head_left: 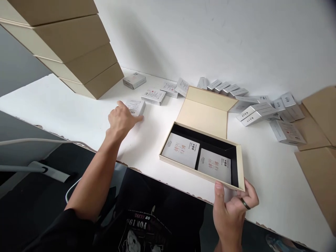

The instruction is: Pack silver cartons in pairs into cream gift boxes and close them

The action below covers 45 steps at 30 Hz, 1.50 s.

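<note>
Along a pale wall (210, 38) runs a long white table (154, 127) with a chipped near edge. At its left end rises a tall stack of tan and cream rectangular boxes (76, 52), four of them showing, the topmost cut off by the frame. At the right end lies brown cardboard (319, 171) with its flaps spread out.

Right of centre, near the table's front edge, is a cream rectangular box with a black lining (239, 166), its lid folded back towards the wall. The right hand (232, 210) holds the near right corner of this box, closed on it with the thumb on the front wall and the fingers around the end.

Left of the box, the left hand (120, 117) lies against a small silver-white printed carton (138, 107), thumb spread along the near side. The other fingers are mostly hidden, so whether they have closed on the carton I cannot tell.

Inside the box two flat silver-white square cartons (181, 148) lie side by side, printed faces up; black lining shows beyond them. More silver cartons (153, 97) are scattered near the wall, some flat, some leaning on each other behind the lid and over towards the cardboard.

Smallest is a dark ring (245, 203) on a finger of the right hand.
</note>
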Each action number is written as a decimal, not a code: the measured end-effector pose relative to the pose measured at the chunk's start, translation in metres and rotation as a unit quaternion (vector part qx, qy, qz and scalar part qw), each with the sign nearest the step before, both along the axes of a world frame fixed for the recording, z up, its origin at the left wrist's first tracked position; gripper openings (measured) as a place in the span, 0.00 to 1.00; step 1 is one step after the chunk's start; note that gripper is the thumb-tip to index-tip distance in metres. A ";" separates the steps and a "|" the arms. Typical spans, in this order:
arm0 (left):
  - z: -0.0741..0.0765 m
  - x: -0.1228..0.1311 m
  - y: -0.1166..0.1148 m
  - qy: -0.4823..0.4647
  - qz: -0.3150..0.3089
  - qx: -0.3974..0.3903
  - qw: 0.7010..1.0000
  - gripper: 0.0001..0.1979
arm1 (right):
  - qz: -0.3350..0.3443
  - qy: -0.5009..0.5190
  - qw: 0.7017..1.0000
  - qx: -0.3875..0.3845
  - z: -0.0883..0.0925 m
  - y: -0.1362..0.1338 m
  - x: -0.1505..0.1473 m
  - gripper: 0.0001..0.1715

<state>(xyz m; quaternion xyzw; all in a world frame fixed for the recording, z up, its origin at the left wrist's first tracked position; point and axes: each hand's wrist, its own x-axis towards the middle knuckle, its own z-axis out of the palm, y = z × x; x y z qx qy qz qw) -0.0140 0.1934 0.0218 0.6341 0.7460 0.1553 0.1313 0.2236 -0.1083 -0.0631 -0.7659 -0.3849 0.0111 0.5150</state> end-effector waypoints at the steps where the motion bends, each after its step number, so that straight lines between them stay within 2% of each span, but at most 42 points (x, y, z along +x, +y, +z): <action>1: 0.001 -0.002 -0.002 -0.035 -0.010 0.015 0.999 0.41 | -0.003 0.001 1.000 -0.004 -0.001 -0.001 0.000 0.41; 4: 0.005 -0.008 -0.014 -0.156 -0.073 0.126 0.977 0.41 | -0.022 0.001 0.999 -0.025 -0.005 -0.003 0.001 0.45; 6: 0.005 -0.009 -0.021 -0.189 -0.171 0.159 0.954 0.42 | -0.033 0.004 0.999 -0.034 -0.006 -0.004 0.001 0.46; 8: 0.003 -0.008 -0.027 -0.151 -0.294 0.108 0.938 0.47 | -0.037 0.015 0.998 -0.046 -0.005 -0.004 0.001 0.48; 10: -0.001 -0.006 -0.030 -0.073 -0.368 0.011 0.927 0.46 | -0.044 0.027 0.997 -0.059 -0.004 -0.005 0.001 0.49; 12: -0.004 -0.008 -0.031 -0.027 -0.382 -0.033 0.923 0.38 | -0.050 0.031 0.996 -0.071 -0.004 -0.005 0.000 0.50; 13: -0.004 -0.011 -0.031 -0.026 -0.377 -0.029 0.925 0.34 | -0.051 0.028 0.996 -0.074 -0.004 -0.005 0.000 0.50; 15: 0.000 -0.020 -0.030 -0.058 -0.362 0.023 0.930 0.33 | -0.047 0.016 0.996 -0.071 -0.004 -0.005 0.000 0.49; 18: 0.020 -0.031 -0.031 -0.119 -0.364 0.138 0.913 0.34 | -0.037 -0.008 0.997 -0.062 -0.004 -0.005 -0.001 0.47; 20: 0.036 -0.025 -0.036 -0.124 -0.419 0.174 0.883 0.31 | -0.028 -0.012 0.998 -0.059 -0.003 -0.005 -0.002 0.46; 23: 0.049 0.015 -0.057 -0.088 -0.544 0.149 0.821 0.24 | -0.013 -0.008 0.998 -0.053 -0.002 -0.005 -0.003 0.43; 25: 0.045 0.058 -0.080 -0.056 -0.620 0.135 0.771 0.21 | -0.010 -0.009 0.999 -0.047 -0.003 -0.005 -0.003 0.42; 28: 0.036 0.120 -0.115 -0.064 -0.718 0.157 0.675 0.24 | -0.007 -0.033 0.999 -0.031 -0.005 -0.005 -0.001 0.42; 29: 0.035 0.133 -0.124 -0.076 -0.735 0.159 0.654 0.25 | -0.003 -0.043 0.999 -0.026 -0.005 -0.005 -0.001 0.40; 30: 0.035 0.141 -0.129 -0.092 -0.740 0.162 0.646 0.25 | 0.001 -0.048 0.999 -0.020 -0.004 -0.005 0.000 0.38; 32: 0.040 0.142 -0.131 -0.128 -0.725 0.165 0.656 0.27 | 0.013 -0.036 0.999 -0.003 0.001 -0.005 0.002 0.34; 35: 0.046 0.119 -0.116 -0.144 -0.694 0.140 0.692 0.33 | 0.024 -0.016 0.999 0.026 0.015 -0.005 0.007 0.36; 38: 0.042 0.099 -0.100 -0.034 -0.669 0.048 0.741 0.43 | 0.031 -0.078 0.996 0.019 0.038 -0.005 0.018 0.36; 40: 0.036 0.095 -0.096 0.038 -0.657 -0.014 0.752 0.43 | 0.080 -0.157 0.984 -0.023 0.059 0.000 0.028 0.33; 42: 0.032 0.098 -0.096 0.065 -0.658 -0.050 0.748 0.39 | 0.178 -0.237 0.949 -0.112 0.080 0.012 0.038 0.28; 45: 0.031 0.105 -0.098 0.080 -0.656 -0.067 0.748 0.38 | 0.315 -0.319 0.853 -0.268 0.108 0.044 0.047 0.26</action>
